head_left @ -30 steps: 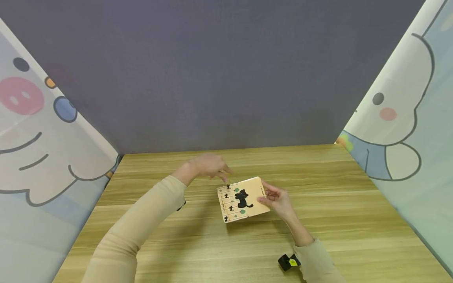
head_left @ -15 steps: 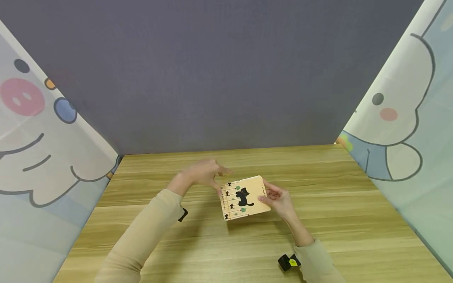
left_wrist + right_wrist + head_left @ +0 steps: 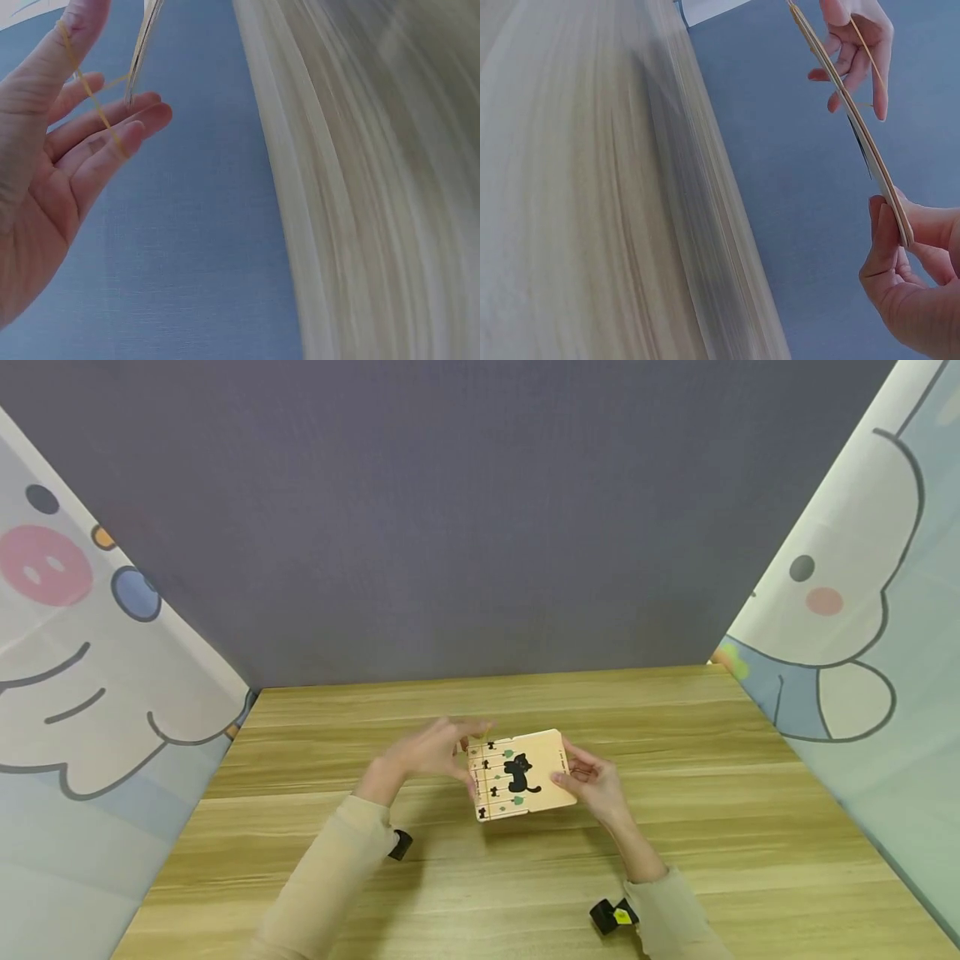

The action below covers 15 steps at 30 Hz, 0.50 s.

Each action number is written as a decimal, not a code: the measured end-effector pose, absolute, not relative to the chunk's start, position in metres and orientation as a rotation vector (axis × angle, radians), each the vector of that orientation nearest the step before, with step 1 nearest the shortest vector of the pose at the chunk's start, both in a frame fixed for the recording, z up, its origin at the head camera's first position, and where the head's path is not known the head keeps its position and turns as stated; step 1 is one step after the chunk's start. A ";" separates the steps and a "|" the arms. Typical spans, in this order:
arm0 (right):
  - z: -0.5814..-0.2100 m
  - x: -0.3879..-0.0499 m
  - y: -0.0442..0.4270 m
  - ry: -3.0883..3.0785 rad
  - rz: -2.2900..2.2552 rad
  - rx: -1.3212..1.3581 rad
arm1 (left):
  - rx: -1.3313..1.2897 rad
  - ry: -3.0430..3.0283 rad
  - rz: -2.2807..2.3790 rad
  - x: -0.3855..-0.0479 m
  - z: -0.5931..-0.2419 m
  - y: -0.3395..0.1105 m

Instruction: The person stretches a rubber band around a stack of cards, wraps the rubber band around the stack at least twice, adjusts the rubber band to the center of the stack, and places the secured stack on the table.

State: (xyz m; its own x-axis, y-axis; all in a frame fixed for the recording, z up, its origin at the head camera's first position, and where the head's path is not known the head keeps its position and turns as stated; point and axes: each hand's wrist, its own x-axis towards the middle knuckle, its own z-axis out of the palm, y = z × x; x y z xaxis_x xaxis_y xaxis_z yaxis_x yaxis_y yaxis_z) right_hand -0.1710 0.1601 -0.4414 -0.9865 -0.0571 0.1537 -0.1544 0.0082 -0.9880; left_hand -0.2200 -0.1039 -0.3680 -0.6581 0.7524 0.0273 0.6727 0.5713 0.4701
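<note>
A thin, flat, cream-coloured stack of card (image 3: pixel 546 758) printed with a black cat is held above the table. My right hand (image 3: pixel 597 791) pinches its right edge, thumb on the printed face. In the right wrist view the stack's layered edge (image 3: pixel 883 166) shows between thumb and fingers. My left hand (image 3: pixel 427 753) is at the other end, thumb and fingers spread apart. A yellow rubber band (image 3: pixel 96 106) stretches between its thumb and fingers in the left wrist view. Part of the band also crosses the stack's left end.
The wooden table (image 3: pixel 750 827) lies beneath both hands, with a grey wall (image 3: pixel 480 527) behind. Cartoon-print curtains (image 3: pixel 817 610) flank it. Black wrist mounts (image 3: pixel 604 917) sit by both sleeves.
My left hand has come down and nearer, its thumb now at the stack's left end and the band stretched wider there. The right hand and stack have barely shifted.
</note>
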 end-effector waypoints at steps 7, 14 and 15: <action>-0.440 -0.170 0.160 -2.175 2.168 0.144 | 1.084 2.666 0.674 -0.207 -0.375 -0.099; -0.441 -0.170 0.161 -2.169 2.189 0.141 | 1.070 2.675 0.751 -0.199 -0.388 -0.095; -0.441 -0.170 0.161 -2.168 2.196 0.136 | 1.079 2.672 0.764 -0.198 -0.390 -0.094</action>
